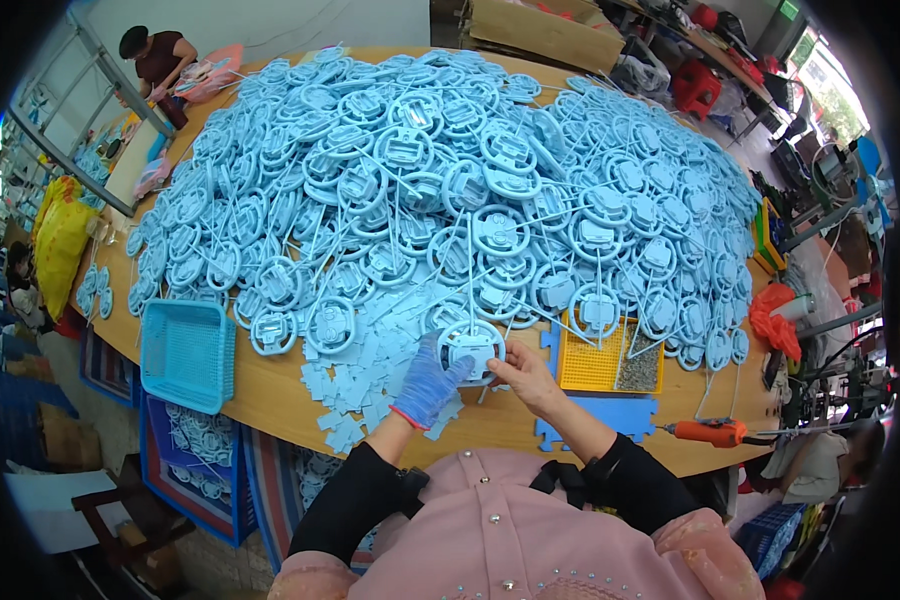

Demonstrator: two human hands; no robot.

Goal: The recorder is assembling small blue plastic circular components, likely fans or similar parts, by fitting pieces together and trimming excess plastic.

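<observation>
A light-blue round plastic part [473, 338], ring-shaped with a flat centre and a thin rod rising from it, is held upright near the table's front edge. My left hand [429, 385], in a blue glove, grips its left side with the thumb across the front. The fingers of my right hand [526, 377], which is bare, pinch its right rim. Left of my hands lie many small flat light-blue plates [355, 385]. Behind them rises a big heap of the same round parts [400, 150].
To the right are a yellow tray [580, 375] with small metal screws [638, 370], a blue foam mat [610, 412] and an orange electric screwdriver [708, 432]. A light-blue basket [225, 365] stands at the table's left edge. Another person [160, 60] sits at the far left.
</observation>
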